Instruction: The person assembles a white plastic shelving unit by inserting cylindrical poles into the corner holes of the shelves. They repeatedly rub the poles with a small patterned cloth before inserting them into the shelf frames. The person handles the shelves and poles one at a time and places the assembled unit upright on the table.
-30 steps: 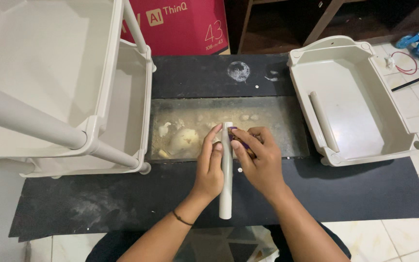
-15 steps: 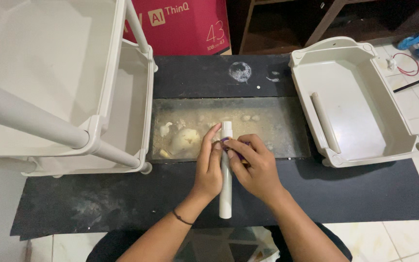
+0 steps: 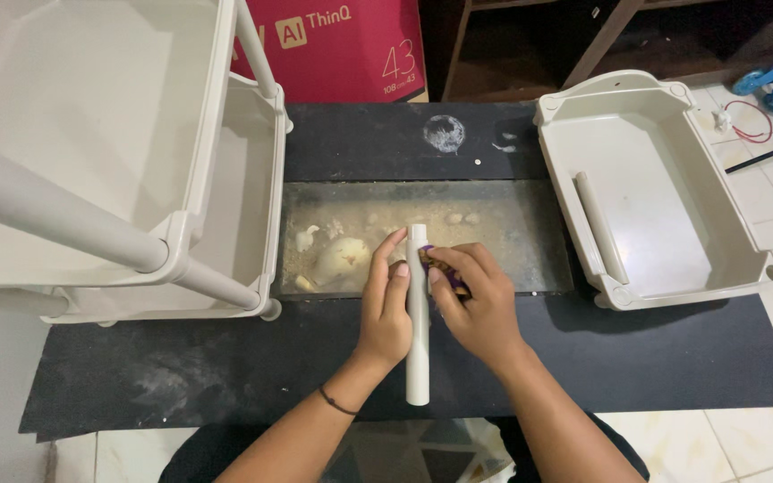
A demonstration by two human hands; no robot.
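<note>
A white plastic tube lies lengthwise across the middle of the black mat, its far end over the near edge of a shallow clear tray and its near end at the mat's near edge. The left hand rests against the tube's left side, fingers curled loosely along it and thumb side up. The right hand presses a small purple piece against the tube's right side, fingers closed over it; how much of the piece it covers cannot be told.

Inside the tray, just left of the left hand, sit pale crumbly lumps and scattered grit. At the mat's left edge stands a white shelf cart, its tiers and slanted post filling the left of the view. At the right edge lies a separate white shelf tray with a second white tube lying along its left inner wall. A chalky round smudge marks the mat's far edge, in front of a red carton. Nothing lies between the hands and the tube.
</note>
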